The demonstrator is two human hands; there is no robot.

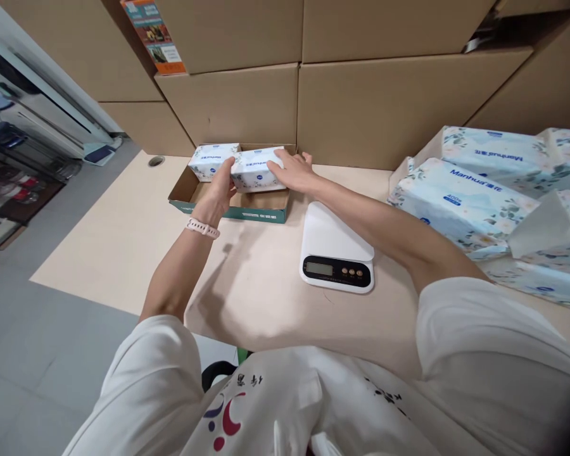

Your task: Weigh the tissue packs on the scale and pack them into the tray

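Observation:
Between my two hands is a white and blue tissue pack (257, 170) with a floral print, over the right part of a shallow cardboard box (259, 214) with a green outer side. My left hand (222, 189) grips its left end, and my right hand (292, 170) closes on its right end. A second tissue pack, the left one (213, 161), lies in the box's back left, beside the held pack. Whether the held pack rests on the box floor I cannot tell. Nearer to me, a white kitchen scale (335, 234) with a grey display sits below my right forearm.
Several larger tissue packs (465, 196) are piled on the table's right side. Tall cardboard cartons (351, 107) form a wall along the back. A round cable hole (156, 161) is in the table (118, 234) at the back left. A shelf with bottles (19, 183) stands far left.

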